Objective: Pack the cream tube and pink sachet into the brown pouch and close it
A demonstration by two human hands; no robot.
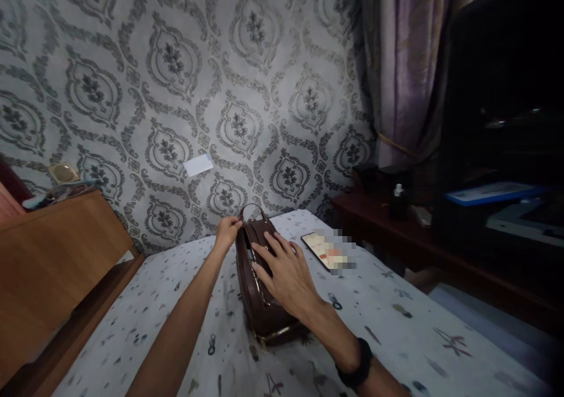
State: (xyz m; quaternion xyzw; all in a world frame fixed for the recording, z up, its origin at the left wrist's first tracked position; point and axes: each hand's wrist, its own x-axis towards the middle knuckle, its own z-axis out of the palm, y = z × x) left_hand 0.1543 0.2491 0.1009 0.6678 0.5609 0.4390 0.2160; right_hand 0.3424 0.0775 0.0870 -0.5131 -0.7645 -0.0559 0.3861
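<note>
A dark brown leather-look bag [252,279] with gold zippers and a top handle lies on the bed. One zipper along its left side is partly open, with a dark gap showing. At the bag's far left corner, near the base of the handle, my left hand [227,234] is closed in a pinch on the bag; the exact part between its fingertips is too small to tell. My right hand [288,271], with a black band on its wrist, rests on the bag's front face, fingers spread apart beside the zipper.
A phone [319,250] with a lit, partly blurred screen lies right of the bag on the patterned bedsheet [379,326]. A wooden headboard-like panel [66,268] stands at left. On the right, a dark red desk [365,212] carries a small bottle [399,203]. Patterned wallpaper rises behind.
</note>
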